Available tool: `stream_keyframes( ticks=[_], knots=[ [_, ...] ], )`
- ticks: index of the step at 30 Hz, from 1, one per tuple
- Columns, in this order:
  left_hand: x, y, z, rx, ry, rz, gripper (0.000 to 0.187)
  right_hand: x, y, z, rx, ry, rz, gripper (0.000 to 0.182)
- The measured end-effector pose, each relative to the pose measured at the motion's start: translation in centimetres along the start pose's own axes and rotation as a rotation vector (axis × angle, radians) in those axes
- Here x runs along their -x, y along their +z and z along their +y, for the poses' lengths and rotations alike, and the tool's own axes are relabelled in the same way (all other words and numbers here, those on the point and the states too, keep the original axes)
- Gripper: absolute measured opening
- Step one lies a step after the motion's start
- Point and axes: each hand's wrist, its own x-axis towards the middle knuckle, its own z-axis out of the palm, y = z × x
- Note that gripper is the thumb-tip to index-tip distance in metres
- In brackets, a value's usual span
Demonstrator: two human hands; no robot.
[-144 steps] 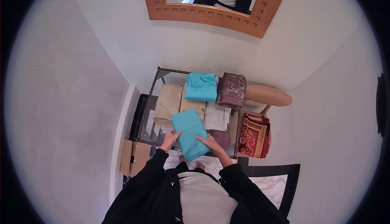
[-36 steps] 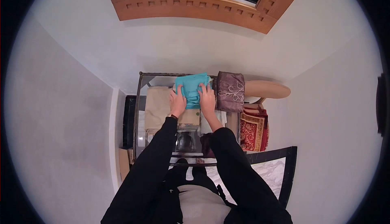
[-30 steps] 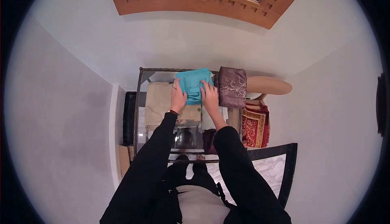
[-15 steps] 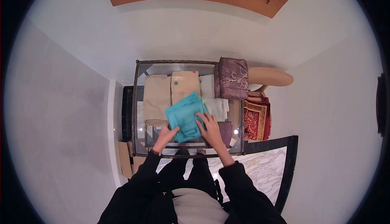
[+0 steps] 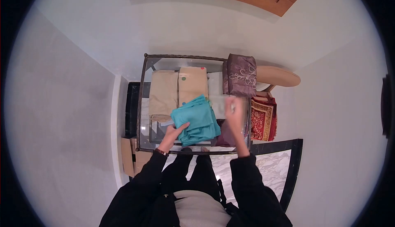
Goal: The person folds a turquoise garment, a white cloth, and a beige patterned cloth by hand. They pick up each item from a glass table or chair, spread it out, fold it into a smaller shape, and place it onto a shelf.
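Observation:
A folded turquoise cloth [image 5: 195, 122] is over the front middle of the glass-topped table. My left hand [image 5: 173, 135] is closed on its left edge, thumb on top and fingers underneath. To the right of the cloth, my right hand [image 5: 234, 111] is raised and apart from it, its fingers blurred by motion. Behind the right hand lies a folded white cloth [image 5: 218, 103]. A folded purple cloth [image 5: 226, 135] shows partly between the turquoise cloth and my right forearm. Two folded beige cloths, one plain [image 5: 163, 93] and one with coloured dots [image 5: 193, 81], lie behind and to the left.
The table [image 5: 144, 79] has a dark metal frame. A shiny purple embroidered bundle [image 5: 240, 75] sits at its back right corner. Beyond the right edge are a wooden chair [image 5: 277, 75] and red-gold patterned fabric [image 5: 263, 118]. A cardboard box [image 5: 127, 157] stands at lower left.
My right hand has let go of the turquoise cloth and moved right and away from me. The left hand still holds the cloth, which now looks more spread to the right.

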Motion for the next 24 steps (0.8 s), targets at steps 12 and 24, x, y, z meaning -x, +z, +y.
stream_keyframes(
  ticks=[12, 24],
  knots=[
    [3.6, -1.6, -3.0, 0.360, 0.001, 0.034, 0.047, -14.9, -0.8, 15.8, 0.532, 0.250, 0.089, 0.077],
    [18.1, -13.8, -13.4, 0.427, 0.024, 0.294, 0.056, -9.4, -0.6, 7.0, 0.655, 0.565, 0.022, 0.067]
  ],
)
